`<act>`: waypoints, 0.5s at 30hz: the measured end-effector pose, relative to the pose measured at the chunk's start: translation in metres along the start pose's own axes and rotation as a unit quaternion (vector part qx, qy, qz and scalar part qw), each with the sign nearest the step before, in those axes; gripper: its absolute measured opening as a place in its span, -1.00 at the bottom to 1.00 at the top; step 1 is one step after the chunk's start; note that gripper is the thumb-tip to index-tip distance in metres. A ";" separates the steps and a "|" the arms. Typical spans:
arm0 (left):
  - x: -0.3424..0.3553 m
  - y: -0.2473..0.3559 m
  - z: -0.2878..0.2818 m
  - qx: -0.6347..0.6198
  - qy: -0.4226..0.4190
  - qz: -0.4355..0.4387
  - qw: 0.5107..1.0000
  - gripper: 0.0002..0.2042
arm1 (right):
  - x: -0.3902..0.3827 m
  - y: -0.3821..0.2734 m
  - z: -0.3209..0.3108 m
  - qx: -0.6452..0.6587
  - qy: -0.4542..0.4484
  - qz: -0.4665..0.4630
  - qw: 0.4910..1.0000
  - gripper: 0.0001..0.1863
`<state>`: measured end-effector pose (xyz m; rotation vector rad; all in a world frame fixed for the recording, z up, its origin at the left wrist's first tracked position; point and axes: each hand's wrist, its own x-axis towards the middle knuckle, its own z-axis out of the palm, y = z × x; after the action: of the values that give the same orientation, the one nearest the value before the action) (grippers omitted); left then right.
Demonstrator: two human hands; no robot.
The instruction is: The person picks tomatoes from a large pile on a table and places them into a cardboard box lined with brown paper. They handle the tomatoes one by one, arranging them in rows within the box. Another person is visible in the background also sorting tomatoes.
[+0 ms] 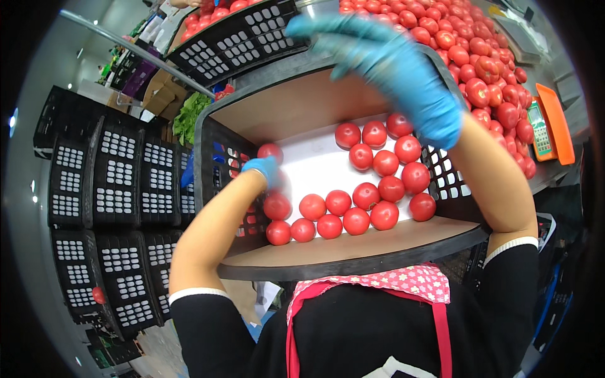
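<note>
A black plastic crate stands before me, with brown lining along its long sides and a white bottom. Red tomatoes sit in rows along its near side and cluster at its right. My left hand, in a blue glove, reaches down inside the crate's left end beside tomatoes. Its fingers are smeared by motion, and I cannot make out whether one is held. Over the far rim, my right hand, also blue-gloved, stretches toward the upper left. Its fingers are blurred but spread, with no tomato seen in them.
Loose tomatoes are heaped at the far right, beside an orange device with a keypad. Another black crate with tomatoes stands beyond mine. Stacked black crates fill the left, and leafy greens lie behind them.
</note>
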<state>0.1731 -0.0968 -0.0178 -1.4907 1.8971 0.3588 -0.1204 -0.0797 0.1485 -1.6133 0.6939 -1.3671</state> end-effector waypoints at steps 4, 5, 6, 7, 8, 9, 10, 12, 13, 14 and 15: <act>0.005 0.032 0.026 0.052 0.051 -0.105 0.992 -0.48 | -0.033 0.079 0.004 -0.281 -0.114 -0.020 0.953 -0.74; 0.008 0.035 0.035 0.092 0.076 -0.114 0.986 -0.52 | -0.038 0.089 -0.003 -0.389 -0.171 -0.020 0.905 -0.74; 0.007 0.037 0.034 0.083 0.090 -0.112 0.986 -0.54 | -0.040 0.095 -0.009 -0.433 -0.222 0.015 0.873 -0.73; 0.006 0.038 0.033 0.074 0.103 -0.109 0.986 -0.56 | -0.042 0.100 -0.013 -0.474 -0.271 0.050 0.836 -0.72; 0.004 0.040 0.030 0.065 0.116 -0.108 0.985 -0.58 | -0.041 0.102 -0.012 -0.480 -0.295 0.070 0.823 -0.71; 0.002 0.040 0.025 0.045 0.110 -0.080 0.990 -0.51 | -0.040 0.103 -0.008 -0.485 -0.319 0.091 0.809 -0.70; 0.000 0.041 0.018 0.026 0.104 -0.052 0.993 -0.45 | -0.039 0.104 -0.006 -0.489 -0.342 0.112 0.795 -0.69; -0.002 0.045 0.002 -0.072 0.101 0.003 0.992 -0.37 | -0.043 0.110 -0.001 -0.480 -0.369 0.126 0.786 -0.65; 0.001 0.043 0.001 -0.108 0.112 0.052 0.986 -0.36 | -0.047 0.115 0.002 -0.476 -0.382 0.134 0.781 -0.64; 0.005 0.047 -0.002 -0.292 0.058 0.094 0.950 -0.38 | -0.047 0.116 0.004 -0.483 -0.406 0.137 0.764 -0.51; 0.007 0.052 -0.006 -0.463 -0.001 0.133 0.876 -0.39 | -0.050 0.116 0.004 -0.472 -0.421 0.157 0.759 -0.32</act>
<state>0.1222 -0.0900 -0.0281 -1.7532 2.0259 1.5695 -0.1140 -0.0884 0.0222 -2.4443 1.0661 0.1558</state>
